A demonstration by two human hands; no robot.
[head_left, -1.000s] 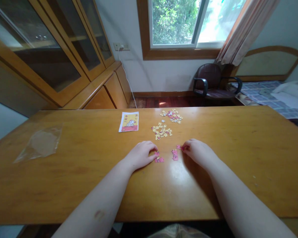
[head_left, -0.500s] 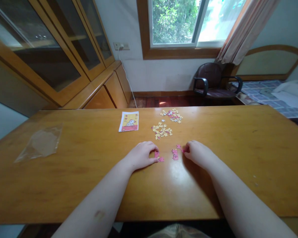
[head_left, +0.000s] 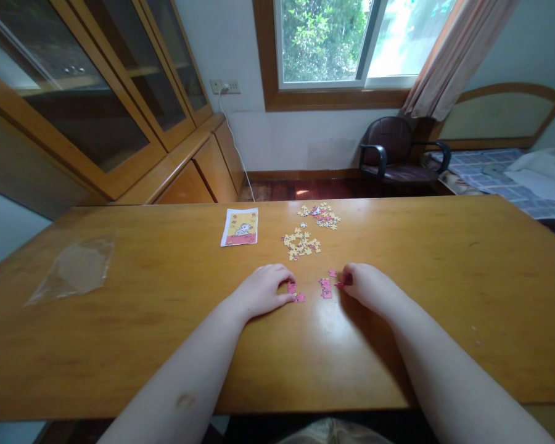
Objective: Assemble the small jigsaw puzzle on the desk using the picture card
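Note:
My left hand (head_left: 269, 288) rests on the table with thumb and fingers closed at the edges of a few joined pink puzzle pieces (head_left: 300, 297). In my right hand (head_left: 363, 283), a pink puzzle piece (head_left: 339, 285) is pinched between thumb and fingertips, partly hidden by them. Between the hands lies a small joined block of pink pieces (head_left: 326, 288), with a loose pink piece (head_left: 332, 273) just above it. Farther back are a heap of mostly yellow pieces (head_left: 301, 244) and a mixed heap of white, pink and yellow ones (head_left: 326, 216).
A picture card (head_left: 239, 227) of a white animal on yellow and pink lies left of the heaps. A clear plastic bag (head_left: 78, 265) is flat on the left of the wooden table (head_left: 166, 259). Beyond the far edge stands an office chair (head_left: 391, 148).
My right hand has turned the pink piece a little and shifted it slightly toward me. My left hand stays in place on its pieces.

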